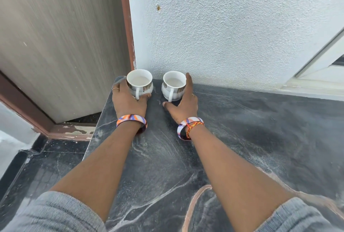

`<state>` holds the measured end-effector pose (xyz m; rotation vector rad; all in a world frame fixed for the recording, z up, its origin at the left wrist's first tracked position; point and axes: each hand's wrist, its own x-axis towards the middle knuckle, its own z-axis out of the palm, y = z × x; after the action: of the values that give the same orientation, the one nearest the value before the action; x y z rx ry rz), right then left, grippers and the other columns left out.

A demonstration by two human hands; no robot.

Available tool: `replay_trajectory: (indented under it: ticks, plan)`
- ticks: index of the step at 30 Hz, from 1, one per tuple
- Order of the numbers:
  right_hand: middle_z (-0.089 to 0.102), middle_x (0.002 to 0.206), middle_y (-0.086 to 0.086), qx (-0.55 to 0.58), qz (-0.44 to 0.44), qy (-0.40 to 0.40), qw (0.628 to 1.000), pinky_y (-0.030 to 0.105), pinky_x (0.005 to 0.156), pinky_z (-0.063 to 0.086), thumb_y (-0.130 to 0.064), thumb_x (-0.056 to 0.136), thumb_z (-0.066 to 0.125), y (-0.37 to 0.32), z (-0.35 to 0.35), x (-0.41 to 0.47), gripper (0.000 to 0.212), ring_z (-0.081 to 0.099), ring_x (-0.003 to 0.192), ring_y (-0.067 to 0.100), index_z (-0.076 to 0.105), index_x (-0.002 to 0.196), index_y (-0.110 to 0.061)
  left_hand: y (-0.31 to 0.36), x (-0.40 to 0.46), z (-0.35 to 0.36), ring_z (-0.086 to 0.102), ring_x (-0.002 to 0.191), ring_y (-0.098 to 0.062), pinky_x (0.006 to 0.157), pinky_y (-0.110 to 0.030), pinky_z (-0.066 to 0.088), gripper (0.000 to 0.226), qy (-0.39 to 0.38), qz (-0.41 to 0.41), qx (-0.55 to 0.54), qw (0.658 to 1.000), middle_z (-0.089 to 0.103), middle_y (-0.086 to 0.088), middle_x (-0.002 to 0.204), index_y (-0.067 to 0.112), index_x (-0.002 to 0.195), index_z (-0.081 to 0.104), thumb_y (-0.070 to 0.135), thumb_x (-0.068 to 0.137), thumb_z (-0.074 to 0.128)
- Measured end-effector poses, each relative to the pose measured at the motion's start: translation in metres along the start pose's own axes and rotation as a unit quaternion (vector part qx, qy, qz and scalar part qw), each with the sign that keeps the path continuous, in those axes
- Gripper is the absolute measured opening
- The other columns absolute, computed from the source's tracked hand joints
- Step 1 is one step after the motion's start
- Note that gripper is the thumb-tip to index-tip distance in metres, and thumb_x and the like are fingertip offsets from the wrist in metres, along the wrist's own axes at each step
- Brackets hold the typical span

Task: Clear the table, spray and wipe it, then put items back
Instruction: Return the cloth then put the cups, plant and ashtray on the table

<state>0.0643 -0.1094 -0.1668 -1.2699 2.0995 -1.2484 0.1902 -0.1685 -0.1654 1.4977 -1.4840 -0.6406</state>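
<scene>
Two white cups with a gold patterned band stand side by side at the far left corner of the dark stone table [242, 138], close to the wall. Both hold a pale liquid. My left hand [128, 101] grips the left cup [139, 80], fingers round its left side and thumb curled under the handle. My right hand [184, 103] lies against the right cup [173, 82], with straight fingers along its right side and the thumb spread on the table in front of it. Both cups rest on the table.
A grey wooden door [55, 45] with a brown frame stands left of the table, and a rough white wall [223, 26] runs behind it. A white window frame [325, 67] shows at the right. The table's left edge drops to a dark tiled floor [46, 166].
</scene>
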Motion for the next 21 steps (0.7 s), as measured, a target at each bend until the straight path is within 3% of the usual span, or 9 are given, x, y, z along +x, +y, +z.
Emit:
replay_trajectory:
  ticks: [12, 17, 19, 21]
  plan:
    - [0.054, 0.129, 0.007, -0.007, -0.004, -0.023, 1.0, 0.036, 0.098, 0.032, -0.022, 0.068, 0.078, 0.003, 0.0, 0.002, 0.11, 0.038, 0.126, 0.033, 0.003, 0.148, -0.034, 0.006, 0.003, -0.002, 0.049, 0.116, -0.035, 0.099, -0.039, 0.043, 0.071, -0.019, -0.022, 0.032, 0.999, 0.048, -0.02, 0.128, 0.003, 0.124, 0.049, 0.025, 0.064, 0.08]
    - [0.049, 0.136, 0.011, 0.005, 0.016, -0.044, 0.999, 0.039, 0.105, 0.035, -0.019, 0.066, 0.081, 0.001, -0.004, 0.003, 0.123, 0.039, 0.129, 0.033, -0.01, 0.148, -0.027, 0.017, -0.017, -0.013, 0.034, 0.127, -0.037, 0.103, -0.044, 0.037, 0.092, -0.022, -0.009, 0.097, 0.995, 0.03, -0.02, 0.142, 0.005, 0.137, 0.029, 0.027, 0.064, 0.08]
    - [0.044, 0.138, 0.016, 0.022, 0.042, -0.052, 0.998, 0.038, 0.106, 0.033, -0.016, 0.064, 0.082, -0.001, -0.009, -0.004, 0.127, 0.035, 0.132, 0.033, -0.013, 0.148, -0.024, 0.025, -0.039, -0.019, 0.031, 0.128, -0.039, 0.104, -0.045, 0.034, 0.084, -0.007, 0.027, 0.11, 0.994, 0.025, -0.021, 0.145, 0.006, 0.139, 0.028, 0.023, 0.071, 0.074]
    - [0.043, 0.138, 0.019, 0.035, 0.042, -0.047, 0.997, 0.036, 0.104, 0.032, -0.011, 0.068, 0.077, -0.002, -0.018, -0.017, 0.114, 0.034, 0.132, 0.031, -0.003, 0.15, -0.022, 0.036, -0.066, -0.023, 0.038, 0.121, -0.042, 0.102, -0.046, 0.034, 0.07, -0.006, 0.122, 0.121, 0.985, 0.032, -0.026, 0.14, 0.003, 0.135, 0.037, 0.015, 0.074, 0.069]
